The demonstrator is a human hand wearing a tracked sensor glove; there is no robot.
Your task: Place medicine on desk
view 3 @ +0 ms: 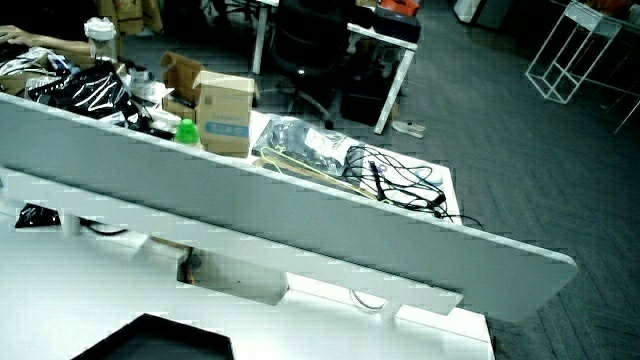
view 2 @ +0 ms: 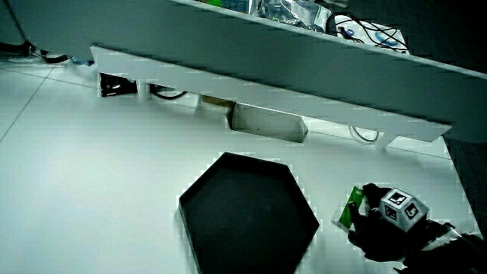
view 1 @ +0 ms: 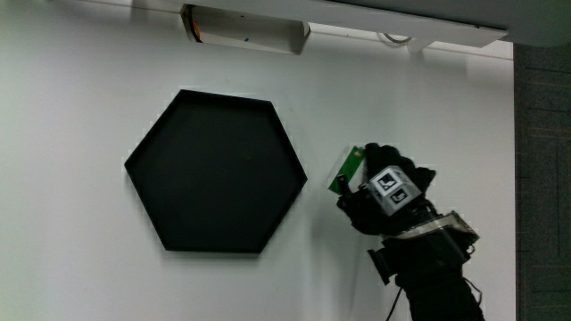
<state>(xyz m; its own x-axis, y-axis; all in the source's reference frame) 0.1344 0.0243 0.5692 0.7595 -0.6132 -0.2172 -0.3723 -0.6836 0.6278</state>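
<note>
One white table (view 1: pixel 71 134) – black hexagonal tray (view 1: pixel 214 174), low grey partition (view 2: pixel 304 65).

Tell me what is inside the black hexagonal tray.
Nothing shows inside the black hexagonal tray; its whole floor is visible and bare. The hand holds the green medicine pack beside the tray, over the white table, not in it.
</note>
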